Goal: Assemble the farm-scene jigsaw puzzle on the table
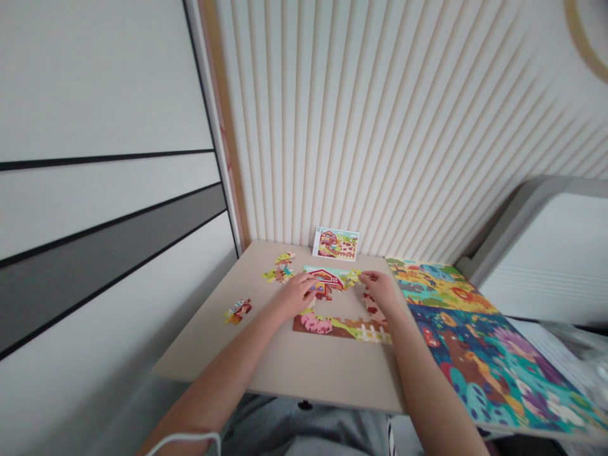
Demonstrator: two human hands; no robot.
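A partly assembled farm jigsaw puzzle (342,329) lies on the table, with a red barn (327,277) at its top, a pink pig at lower left and a white fence at lower right. Bare tabletop shows through a gap in its middle. My left hand (299,292) rests over the puzzle's left edge beside the barn, fingers stretched out and holding nothing. At the upper right, my right hand (379,289) is closed, thumb and fingers pinched at a yellow-green puzzle piece (353,278). Its palm side is hidden.
Loose puzzle pieces lie left of the puzzle: a yellow piece (285,258), a joined cluster (278,273) and a cluster with a figure (238,311). A picture card (335,244) leans against the ribbed wall. Two finished puzzles, orange (441,288) and dark blue (494,364), lie at right.
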